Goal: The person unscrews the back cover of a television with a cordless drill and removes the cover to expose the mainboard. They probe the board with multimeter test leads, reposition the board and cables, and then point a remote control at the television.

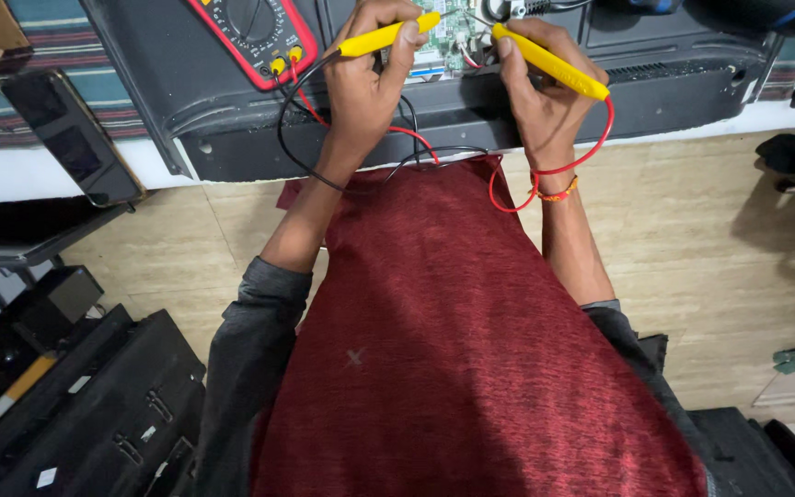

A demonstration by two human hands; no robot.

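You can see a dark phone screen (pixel 74 138) lying flat on the bench's left edge, a long black rectangle.

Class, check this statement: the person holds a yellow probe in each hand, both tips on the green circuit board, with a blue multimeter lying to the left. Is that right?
One detail is wrong: the multimeter is red and black, not blue. The head view shows it left of the circuit board, with a yellow probe in the left hand and one in the right hand.

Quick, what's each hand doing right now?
Left hand: closed on a yellow probe, tip toward the green circuit board.
Right hand: closed on the other yellow probe, same board.
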